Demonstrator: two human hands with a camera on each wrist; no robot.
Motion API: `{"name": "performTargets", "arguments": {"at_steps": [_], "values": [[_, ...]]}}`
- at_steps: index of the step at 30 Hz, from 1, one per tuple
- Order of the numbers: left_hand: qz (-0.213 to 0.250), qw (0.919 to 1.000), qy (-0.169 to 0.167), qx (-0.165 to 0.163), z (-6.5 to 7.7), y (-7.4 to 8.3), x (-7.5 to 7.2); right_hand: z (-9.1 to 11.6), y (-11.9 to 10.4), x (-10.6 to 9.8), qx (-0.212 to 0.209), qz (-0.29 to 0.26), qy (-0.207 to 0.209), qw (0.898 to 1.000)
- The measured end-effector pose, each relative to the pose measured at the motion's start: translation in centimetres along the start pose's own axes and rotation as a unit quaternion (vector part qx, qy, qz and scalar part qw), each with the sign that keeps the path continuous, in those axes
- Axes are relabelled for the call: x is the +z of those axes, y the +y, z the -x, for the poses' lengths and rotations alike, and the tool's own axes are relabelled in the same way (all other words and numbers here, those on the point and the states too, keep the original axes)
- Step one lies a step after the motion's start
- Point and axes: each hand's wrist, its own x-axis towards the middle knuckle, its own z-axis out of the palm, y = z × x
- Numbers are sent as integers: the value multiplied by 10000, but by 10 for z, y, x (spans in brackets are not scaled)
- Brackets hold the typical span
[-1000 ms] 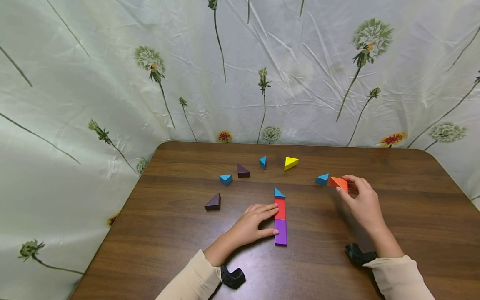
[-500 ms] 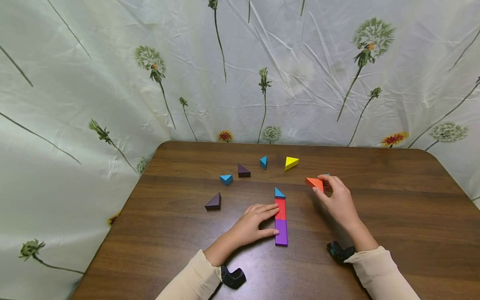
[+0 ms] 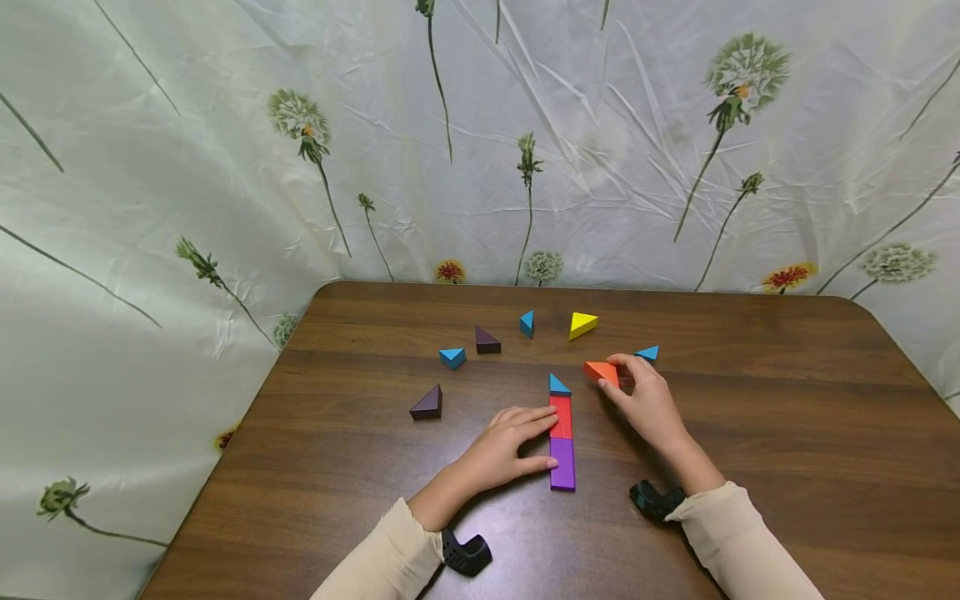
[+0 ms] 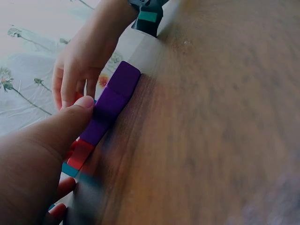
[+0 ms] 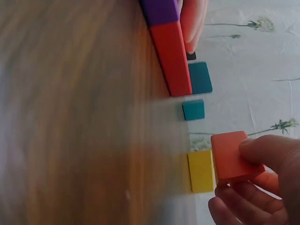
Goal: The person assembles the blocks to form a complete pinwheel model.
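My right hand [image 3: 651, 408] pinches an orange triangular block [image 3: 602, 372] between thumb and fingers; in the right wrist view the thumb lies on one face of it. Left of that, a column of blocks stands on the table: a purple block [image 3: 562, 464] nearest, a red block [image 3: 562, 425] in the middle and a small blue triangular block [image 3: 557, 386] at the far end. My left hand [image 3: 495, 454] rests beside the column with fingers extended. Its fingertips touch the red block and its thumb touches the purple one.
Beyond the column lie a yellow triangular block [image 3: 582, 326] and a blue triangle [image 3: 527, 324]. To the left are two dark purple triangles, one nearer [image 3: 427, 403], and another blue one [image 3: 452, 358]. A blue triangle [image 3: 649, 353] is partly hidden behind my right hand. A flowered curtain [image 3: 480, 167] hangs behind the table.
My right hand has moved left with the orange triangular block, closer to the column, and the blue triangle it passed shows again behind it. The left hand has stayed put.
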Motion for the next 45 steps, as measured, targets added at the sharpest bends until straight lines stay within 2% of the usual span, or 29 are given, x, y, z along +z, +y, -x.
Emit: {"name": "performTargets", "arguments": {"at_steps": [8, 16, 28, 45], "values": [[49, 9999, -70, -58, 0, 0, 0, 0, 5, 12, 273, -272, -185, 9991], [-23, 10000, -10, -16, -1, 0, 0, 1, 6, 18, 371, -294, -366, 9982], [-10, 10000, 17, 8, 0, 0, 1, 3, 9, 9, 461, -691, -643, 9945], [39, 10000, -33, -11, -1, -1, 0, 1, 1, 18, 505, -617, -801, 9936]]}}
